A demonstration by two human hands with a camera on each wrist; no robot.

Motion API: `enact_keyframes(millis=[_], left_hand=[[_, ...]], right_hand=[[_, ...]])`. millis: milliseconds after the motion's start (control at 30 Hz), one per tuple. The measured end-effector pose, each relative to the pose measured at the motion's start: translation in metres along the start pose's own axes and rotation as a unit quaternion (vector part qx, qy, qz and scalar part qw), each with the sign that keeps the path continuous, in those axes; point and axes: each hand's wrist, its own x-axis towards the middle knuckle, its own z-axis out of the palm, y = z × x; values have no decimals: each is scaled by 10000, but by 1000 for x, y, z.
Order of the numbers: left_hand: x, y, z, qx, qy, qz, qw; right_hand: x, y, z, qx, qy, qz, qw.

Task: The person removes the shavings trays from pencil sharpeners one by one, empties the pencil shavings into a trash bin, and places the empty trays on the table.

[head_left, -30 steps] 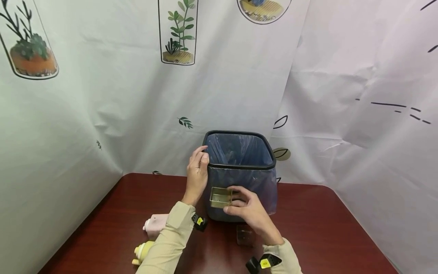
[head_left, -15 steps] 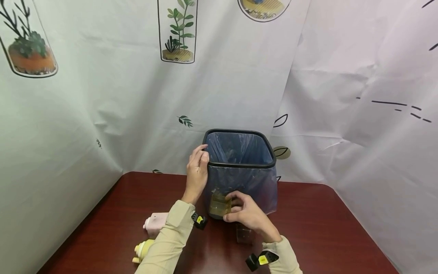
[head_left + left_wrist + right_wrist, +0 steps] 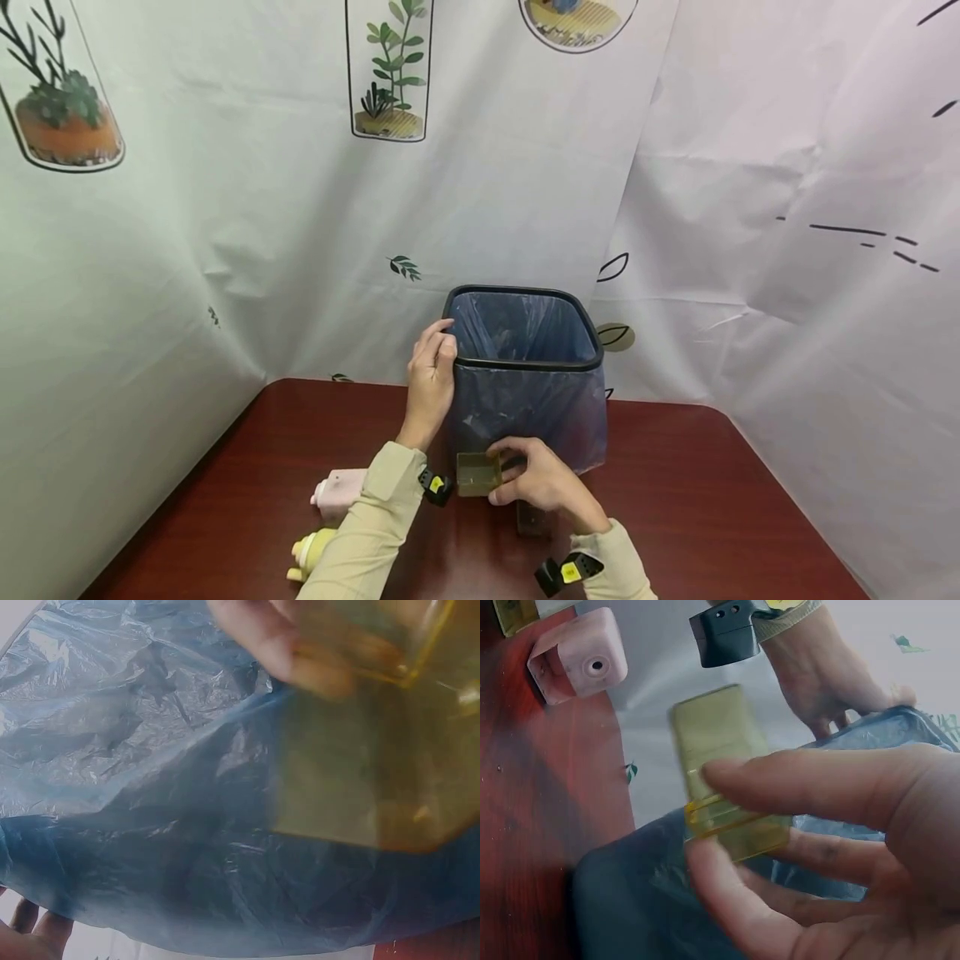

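Observation:
My left hand grips the left front corner of a black-rimmed trash bin lined with a bluish plastic bag. In front of the bin's lower wall, my right hand pinches a small see-through yellow plastic box between thumb and fingers. The right wrist view shows the thumb lying across one side of the yellow box. Up close in the left wrist view, the box overlaps the blue liner. A second clear box rests on the table, partly hidden beneath my right hand.
Left of my left sleeve, a pink container lies on the dark red table. A yellow bottle lies nearer, partly covered by the sleeve. White patterned sheeting hangs behind the table and along both sides.
My right hand has lowered the yellow box along the front of the bin, tilting it on the way. The left hand stays at the bin's rim.

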Motion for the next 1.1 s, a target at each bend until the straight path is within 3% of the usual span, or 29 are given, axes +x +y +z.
enact_keyframes(millis=[567,1100], left_hand=[[-3,1,-1,-56,42,54,10000],[-2,2,0,-111,134,159,9997]], right_hand=[[0,4,18,-1216,-312,81,9921],[5,14,44,-2037,161,498,9776]])
